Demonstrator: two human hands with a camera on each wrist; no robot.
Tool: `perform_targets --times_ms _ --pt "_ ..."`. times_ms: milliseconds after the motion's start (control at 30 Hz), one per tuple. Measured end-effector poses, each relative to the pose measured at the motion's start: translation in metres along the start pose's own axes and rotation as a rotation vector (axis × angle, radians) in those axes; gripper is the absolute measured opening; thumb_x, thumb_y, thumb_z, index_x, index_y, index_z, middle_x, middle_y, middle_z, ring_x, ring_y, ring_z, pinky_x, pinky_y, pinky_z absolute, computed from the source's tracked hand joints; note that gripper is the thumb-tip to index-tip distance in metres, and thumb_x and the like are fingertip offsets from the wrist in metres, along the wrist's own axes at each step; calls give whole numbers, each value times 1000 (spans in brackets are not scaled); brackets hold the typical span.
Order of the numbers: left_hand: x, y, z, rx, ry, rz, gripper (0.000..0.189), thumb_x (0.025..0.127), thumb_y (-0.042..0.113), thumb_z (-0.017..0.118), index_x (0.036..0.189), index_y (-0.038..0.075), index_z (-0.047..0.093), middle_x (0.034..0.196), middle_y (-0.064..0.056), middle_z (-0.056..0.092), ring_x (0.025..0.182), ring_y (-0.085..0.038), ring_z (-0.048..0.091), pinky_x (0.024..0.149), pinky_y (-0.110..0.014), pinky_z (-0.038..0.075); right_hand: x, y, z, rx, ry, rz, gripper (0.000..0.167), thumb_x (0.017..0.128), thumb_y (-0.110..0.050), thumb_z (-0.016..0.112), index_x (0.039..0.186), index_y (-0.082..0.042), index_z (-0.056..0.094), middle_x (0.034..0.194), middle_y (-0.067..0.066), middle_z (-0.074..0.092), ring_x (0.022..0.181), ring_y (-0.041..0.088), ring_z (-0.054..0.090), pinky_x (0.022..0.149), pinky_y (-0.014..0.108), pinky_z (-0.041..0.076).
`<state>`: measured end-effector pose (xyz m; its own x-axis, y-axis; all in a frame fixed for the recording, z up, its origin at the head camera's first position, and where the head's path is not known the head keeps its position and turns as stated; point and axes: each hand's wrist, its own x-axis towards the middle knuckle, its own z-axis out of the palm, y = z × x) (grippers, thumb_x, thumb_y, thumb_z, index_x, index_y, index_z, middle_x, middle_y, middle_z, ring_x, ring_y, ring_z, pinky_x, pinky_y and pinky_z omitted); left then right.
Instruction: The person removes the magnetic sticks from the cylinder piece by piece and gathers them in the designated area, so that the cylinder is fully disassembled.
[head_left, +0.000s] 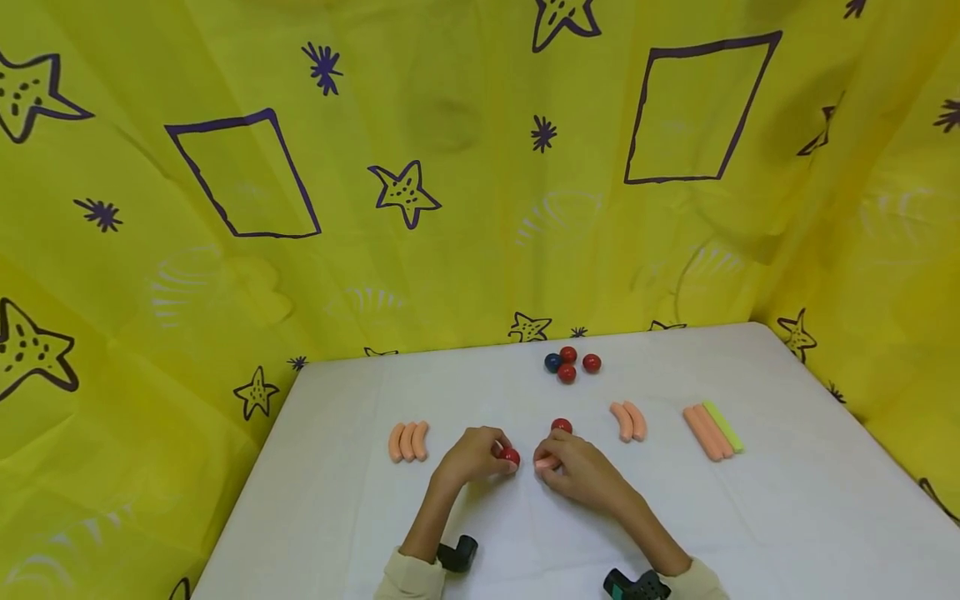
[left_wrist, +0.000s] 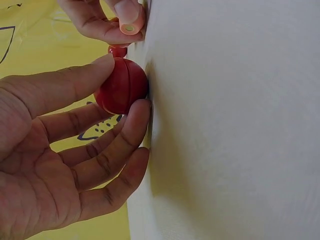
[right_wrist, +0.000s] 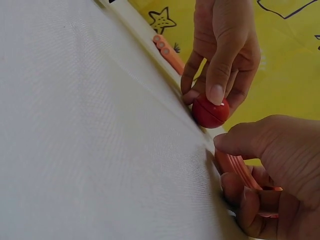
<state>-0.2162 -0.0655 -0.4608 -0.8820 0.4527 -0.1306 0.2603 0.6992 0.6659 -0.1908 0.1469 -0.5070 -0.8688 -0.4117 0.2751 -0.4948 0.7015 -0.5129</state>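
Observation:
In the head view my left hand (head_left: pixel 475 457) pinches a red ball (head_left: pixel 510 456) between thumb and fingers, low over the white table. A seam runs round that ball (left_wrist: pixel 121 86) in the left wrist view. Facing it, a short gap to the right, my right hand (head_left: pixel 581 471) pinches a peach rod (head_left: pixel 547 462). The rod's round end (left_wrist: pixel 129 28) carries a small pale disc. Ridges run along the rod (right_wrist: pixel 234 167) in the right wrist view, where fingers hide much of it. Another red ball (head_left: pixel 561 425) sits just beyond the right hand.
Several balls, red ones (head_left: pixel 592 362) and a dark blue one (head_left: pixel 552 362), lie at the table's back. Three curved peach rods (head_left: pixel 408 442) lie left, two more (head_left: pixel 628 422) right. Farther right, straight peach rods (head_left: pixel 707 433) lie beside a green one (head_left: pixel 723 427). A yellow curtain (head_left: pixel 465 275) hangs behind.

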Motion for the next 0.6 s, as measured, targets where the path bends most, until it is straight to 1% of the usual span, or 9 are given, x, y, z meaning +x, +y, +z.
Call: perform_targets --times_ms 100,267,467,533,600 --pt "0 0 -1 -13 2 -8 21 80 11 79 95 0 68 81 -9 67 68 -12 54 58 -22 43 1 -1 0 5 -7 3 8 84 -20 73 92 -21 69 87 -13 52 76 2 48 70 21 45" --pt "2 0 0 -18 21 0 21 80 12 77 95 0 68 78 -8 65 66 -11 53 57 -22 43 1 -1 -1 5 8 -2 9 84 -22 75 91 -20 69 86 -13 52 75 1 48 69 22 45" --pt "3 2 2 0 47 13 21 80 10 75 96 -2 67 78 -9 64 66 -13 53 57 -24 43 2 -5 -3 -24 -3 27 11 86 -24 74 95 -20 71 88 -13 53 76 1 49 69 22 47" --pt "3 3 2 1 55 3 21 80 9 75 95 -2 66 77 -9 64 65 -13 53 56 -24 43 2 -8 -4 -37 23 26 12 87 -23 73 97 -20 71 91 -11 56 77 2 51 71 24 49" --pt "3 5 3 1 57 -20 20 80 9 74 95 -2 66 75 -8 63 61 -13 54 54 -24 43 3 -11 -6 -42 79 41 14 88 -23 72 101 -19 71 93 -10 58 77 3 53 71 24 50"
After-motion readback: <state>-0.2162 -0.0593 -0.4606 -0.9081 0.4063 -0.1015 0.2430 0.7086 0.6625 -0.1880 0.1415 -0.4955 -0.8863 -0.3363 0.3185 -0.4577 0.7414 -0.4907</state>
